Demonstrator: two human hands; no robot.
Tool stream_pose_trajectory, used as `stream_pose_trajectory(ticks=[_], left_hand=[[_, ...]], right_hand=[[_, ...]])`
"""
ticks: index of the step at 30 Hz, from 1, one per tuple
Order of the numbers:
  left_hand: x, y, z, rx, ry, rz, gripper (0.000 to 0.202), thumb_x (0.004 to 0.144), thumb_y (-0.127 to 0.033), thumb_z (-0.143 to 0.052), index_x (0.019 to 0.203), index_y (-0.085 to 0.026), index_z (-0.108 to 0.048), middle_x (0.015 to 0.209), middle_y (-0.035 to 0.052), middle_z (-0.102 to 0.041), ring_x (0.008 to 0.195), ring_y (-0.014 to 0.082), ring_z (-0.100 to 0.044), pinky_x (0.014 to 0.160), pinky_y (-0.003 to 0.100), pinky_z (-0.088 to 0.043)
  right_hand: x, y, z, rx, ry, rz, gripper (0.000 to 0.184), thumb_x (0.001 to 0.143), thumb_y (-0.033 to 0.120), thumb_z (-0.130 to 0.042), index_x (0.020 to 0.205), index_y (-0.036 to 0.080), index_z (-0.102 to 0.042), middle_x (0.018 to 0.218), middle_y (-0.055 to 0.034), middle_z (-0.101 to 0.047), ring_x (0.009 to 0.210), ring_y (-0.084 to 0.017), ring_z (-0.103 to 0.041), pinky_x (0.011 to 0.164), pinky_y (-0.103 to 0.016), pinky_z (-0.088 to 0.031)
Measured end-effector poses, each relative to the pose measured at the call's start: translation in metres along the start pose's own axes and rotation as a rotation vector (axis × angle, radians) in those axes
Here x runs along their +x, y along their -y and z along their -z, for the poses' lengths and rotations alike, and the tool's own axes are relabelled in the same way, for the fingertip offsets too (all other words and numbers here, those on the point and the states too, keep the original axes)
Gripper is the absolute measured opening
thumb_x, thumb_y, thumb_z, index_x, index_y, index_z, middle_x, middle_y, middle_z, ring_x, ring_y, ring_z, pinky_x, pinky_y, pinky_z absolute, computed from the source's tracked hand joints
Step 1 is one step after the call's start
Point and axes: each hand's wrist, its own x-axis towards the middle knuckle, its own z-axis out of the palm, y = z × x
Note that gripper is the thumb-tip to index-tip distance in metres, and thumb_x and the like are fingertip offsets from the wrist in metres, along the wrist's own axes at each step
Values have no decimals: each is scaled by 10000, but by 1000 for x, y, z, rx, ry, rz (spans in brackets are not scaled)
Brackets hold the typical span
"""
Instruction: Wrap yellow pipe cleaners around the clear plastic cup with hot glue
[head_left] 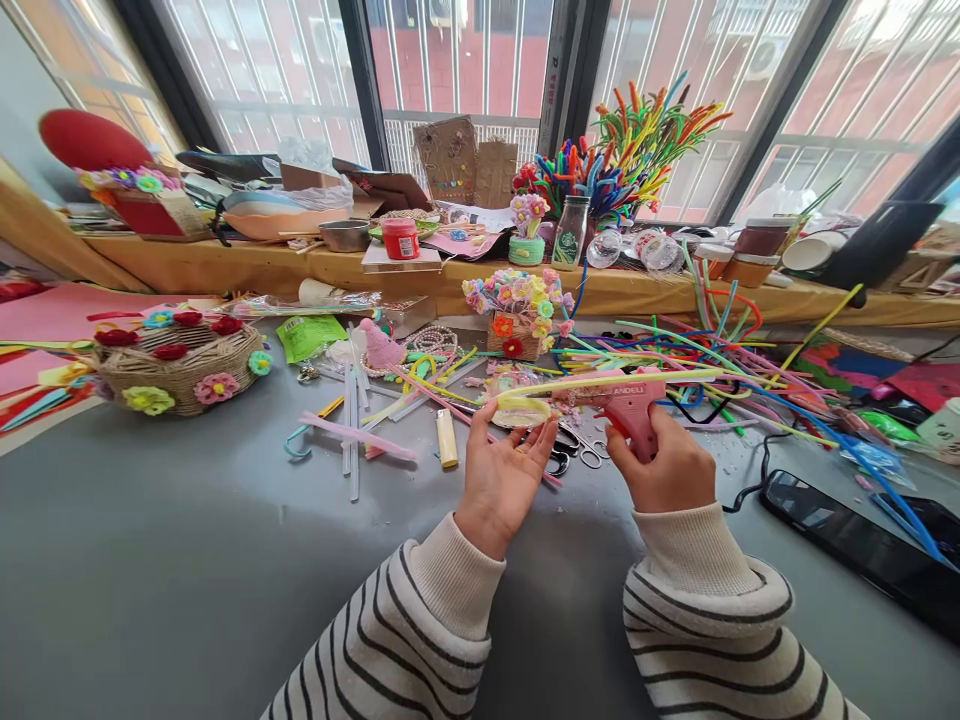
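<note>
Palm up, my left hand (501, 480) grips a small round piece edged with pale yellow pipe cleaner (525, 405). The yellow strand seems to run on from it to the right, above the glue gun. My right hand (667, 465) is wrapped round the handle of a pink hot glue gun (634, 405), whose nozzle points left at the round piece. Whether the tip touches it I cannot tell. Scissors (589, 447) lie on the table just behind and between my hands. A yellow lighter (447, 440) and several clear glue sticks (350, 430) lie left of my left hand.
A flower-trimmed twine basket (180, 370) stands at the left. Loose pipe cleaners (675, 345) are heaped behind my right hand, with a black phone (847, 540) at the right. A crowded ledge (300, 262) runs below the windows; a small flower pot (517, 325) stands before it.
</note>
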Motion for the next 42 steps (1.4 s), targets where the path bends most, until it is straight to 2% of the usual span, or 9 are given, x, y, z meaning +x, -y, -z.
stream_pose_trajectory(ticks=[5, 14, 23, 35, 42], left_hand=[[-1, 1, 0, -1, 6, 14, 337, 731, -306, -524, 968, -73, -472, 841, 128, -566, 808, 235, -639, 646, 309, -577], [-2, 0, 1, 7, 43, 10, 386, 725, -307, -537, 984, -29, -469, 845, 147, -565, 819, 242, -635, 694, 304, -564], [-5, -1, 1, -17, 60, 41, 364, 737, -302, -521, 1002, -58, -471, 946, 186, -572, 867, 253, -625, 668, 322, -570], [-7, -2, 3, 3, 87, 40, 404, 734, -320, -526, 1007, -31, -455, 963, 199, -559, 876, 248, -622, 727, 300, -552], [-7, -3, 5, -6, 93, 49, 439, 735, -329, -524, 1042, -26, -442, 996, 203, -551, 913, 255, -604, 741, 305, -546]], right_hand=[[0, 0, 4, 5, 18, -14, 276, 720, 432, -435, 708, 174, -532, 517, 5, -449, 443, -126, -330, 467, -252, -289], [-1, -1, 6, 4, 1, -14, 308, 718, 445, -430, 708, 160, -547, 513, 1, -451, 443, -127, -332, 460, -254, -286], [-4, 3, 9, 15, -6, -38, 360, 738, 441, -427, 808, 126, -587, 590, -54, -550, 480, -154, -421, 486, -272, -340], [-5, -1, 9, -15, -19, -1, 375, 739, 446, -442, 794, 105, -586, 584, -53, -539, 470, -146, -410, 478, -265, -340], [-6, -4, 5, -48, -92, 37, 391, 744, 461, -430, 772, 110, -599, 536, -37, -519, 434, -133, -384, 449, -259, -325]])
